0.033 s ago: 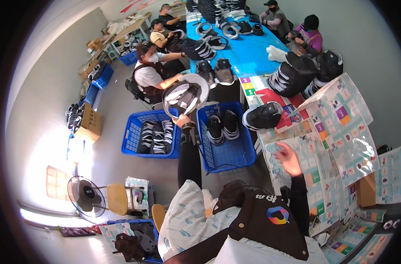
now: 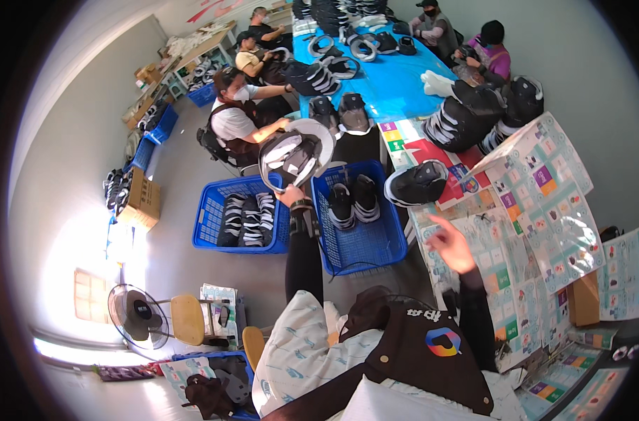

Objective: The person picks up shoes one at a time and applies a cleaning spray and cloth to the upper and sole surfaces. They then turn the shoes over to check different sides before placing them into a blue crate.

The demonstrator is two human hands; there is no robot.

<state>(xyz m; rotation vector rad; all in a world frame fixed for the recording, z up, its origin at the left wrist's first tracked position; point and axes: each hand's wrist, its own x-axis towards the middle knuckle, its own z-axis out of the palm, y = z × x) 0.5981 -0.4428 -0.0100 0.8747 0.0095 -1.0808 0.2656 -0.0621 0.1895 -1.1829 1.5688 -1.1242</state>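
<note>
My left hand (image 2: 289,195) reaches forward and is closed on the lower edge of a curved bundle of shoe uppers (image 2: 321,144). The bundle is bent into a ring, pale grey outside with black and white parts within. It is above and between two blue baskets. My right hand (image 2: 451,247) hovers over the paper-covered table (image 2: 484,245) on the right. Its fingers are apart, the index stretched out, with nothing in them. A black shoe upper with a grey edge (image 2: 416,184) lies on the table beyond that hand.
The left blue basket (image 2: 206,214) holds several striped uppers; the right one (image 2: 365,263) holds two dark ones. Stacked uppers (image 2: 456,126) stand at the table's far right. A blue-covered table (image 2: 397,88) stretches away, with co-workers seated along it. A fan (image 2: 138,316) stands at lower left.
My right hand has shifted slightly left and its index finger is more stretched out. My left hand keeps its grip on the bundle, and the view has moved a little.
</note>
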